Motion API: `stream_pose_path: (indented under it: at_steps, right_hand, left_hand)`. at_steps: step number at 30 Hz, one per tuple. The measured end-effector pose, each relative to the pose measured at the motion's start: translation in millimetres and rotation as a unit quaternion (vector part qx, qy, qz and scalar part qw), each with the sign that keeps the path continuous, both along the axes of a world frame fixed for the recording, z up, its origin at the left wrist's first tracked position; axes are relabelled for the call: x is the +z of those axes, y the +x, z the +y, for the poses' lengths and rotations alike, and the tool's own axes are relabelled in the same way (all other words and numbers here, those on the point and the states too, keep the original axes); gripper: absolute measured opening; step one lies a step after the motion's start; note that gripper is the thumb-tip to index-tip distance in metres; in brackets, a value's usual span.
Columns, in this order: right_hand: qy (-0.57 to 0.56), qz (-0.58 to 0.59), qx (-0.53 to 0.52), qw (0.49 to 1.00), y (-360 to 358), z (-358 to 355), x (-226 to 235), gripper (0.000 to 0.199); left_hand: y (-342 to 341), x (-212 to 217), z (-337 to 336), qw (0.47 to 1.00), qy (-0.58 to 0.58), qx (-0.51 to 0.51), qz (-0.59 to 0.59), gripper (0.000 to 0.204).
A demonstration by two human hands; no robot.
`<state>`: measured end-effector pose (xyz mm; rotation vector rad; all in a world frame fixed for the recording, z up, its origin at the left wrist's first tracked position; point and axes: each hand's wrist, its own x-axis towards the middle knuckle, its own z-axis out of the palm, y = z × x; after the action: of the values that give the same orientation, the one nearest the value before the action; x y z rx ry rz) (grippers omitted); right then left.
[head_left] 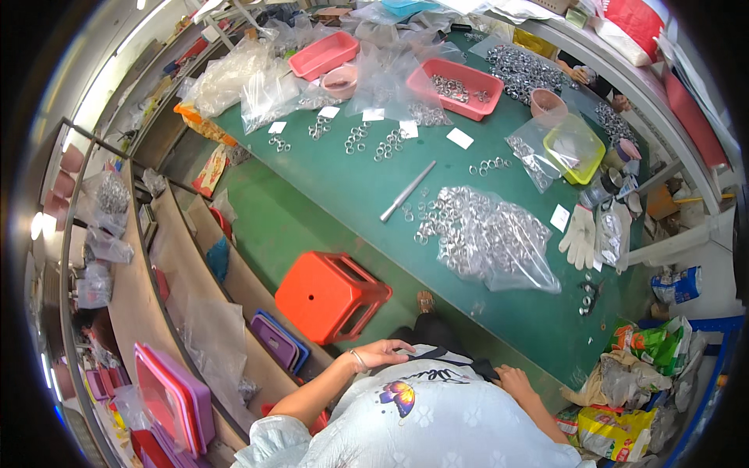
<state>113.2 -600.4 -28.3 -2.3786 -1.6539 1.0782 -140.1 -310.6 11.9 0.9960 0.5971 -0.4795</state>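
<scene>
Your left hand [381,353] seems closed on one end of the black cloth [449,356] at your waist; it looks light, soft, easily folded, best pinched by its edge. Your right hand [512,381] sits at its other end, grip unclear.

Black cloth [480,366] (a narrow, uneven strip) crosses the pale shirt [460,409] at the waist.
</scene>
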Motion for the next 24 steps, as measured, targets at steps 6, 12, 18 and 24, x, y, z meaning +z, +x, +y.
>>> stream_pose_path:
  at_steps: [6,12,18,24]
  right_hand:
    - [-0.013,0.026,0.016,0.999,22.6,61.7,-15.5,0.025]
    - [-0.083,0.113,0.01,0.99,1.9,107.2,-45.3,0.029]
    - [-0.112,0.136,0.027,0.984,-35.4,188.8,-74.9,0.034]
    - [-0.156,0.191,0.024,0.969,-72.6,317.5,-50.5,0.036]
  left_hand:
    - [26.1,-20.9,62.3,0.994,-0.079,0.075,0.019,0.029]
    - [51.2,-41.3,137.3,0.996,-0.072,0.02,0.058,0.029]
    - [58.0,-80.7,253.2,0.992,-0.073,-0.06,0.084,0.026]
    - [17.3,-131.1,369.5,0.976,-0.117,-0.166,0.078,0.026]
